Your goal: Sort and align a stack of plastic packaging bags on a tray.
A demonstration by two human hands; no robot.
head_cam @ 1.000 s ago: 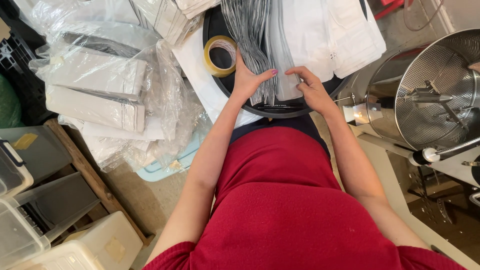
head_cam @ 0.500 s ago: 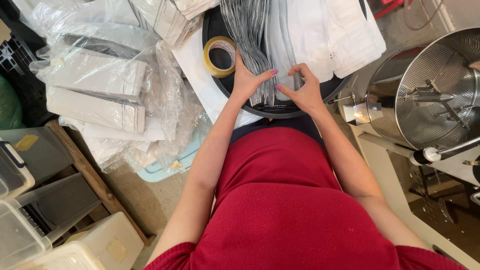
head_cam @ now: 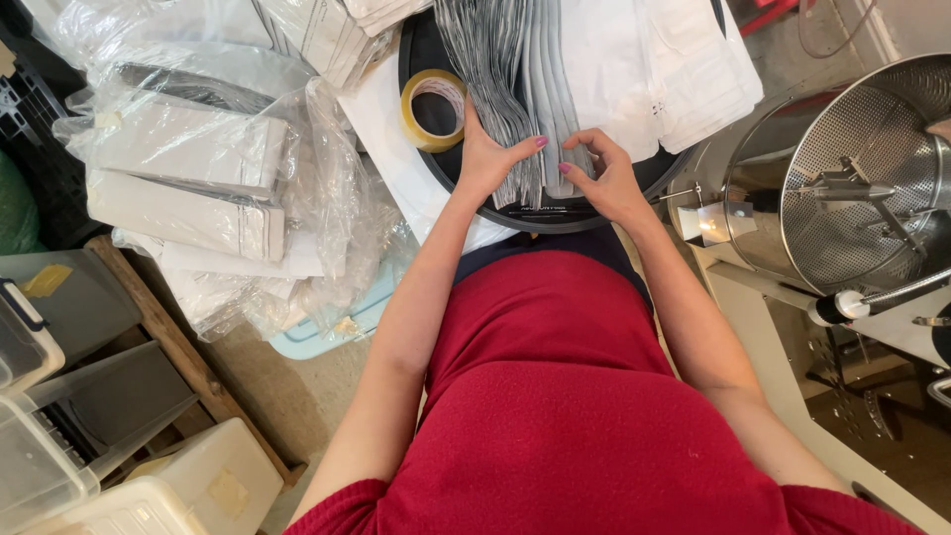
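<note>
— Where the floor shows at the far left, what stands there?

— Clear plastic bins (head_cam: 40, 436) and a white lidded tub (head_cam: 188, 485), beside a wooden frame. Above them lies a heap of clear plastic bags (head_cam: 198, 168) with flat white packs inside.

— And moving toward the middle?

— A roll of yellowish tape (head_cam: 434, 109) lies flat on a round black tabletop (head_cam: 555, 220), just left of the left hand (head_cam: 487, 159).

— What is that hand doing?

— It lies palm down on a fanned stack of silver-grey pouches (head_cam: 505, 69), fingers together and pressing on the stack's lower end, thumb stretched right, its nail painted pink.

— Where exactly are the pouches?

— On the black tabletop, running from its near edge up and away out of the top of the view, between the tape and a spread of white pouches (head_cam: 674, 69).

— The right hand (head_cam: 606, 178)?

— It sits just right of the left one, nearly touching it. Its fingers curl in and pinch the bottom edges of a few of the silver-grey pouches, thumb on top.

— Further right?

— A shiny metal drum (head_cam: 862, 168) with a perforated inside and a stirring arm, on a pale machine body. The person's red top fills the foreground.
</note>
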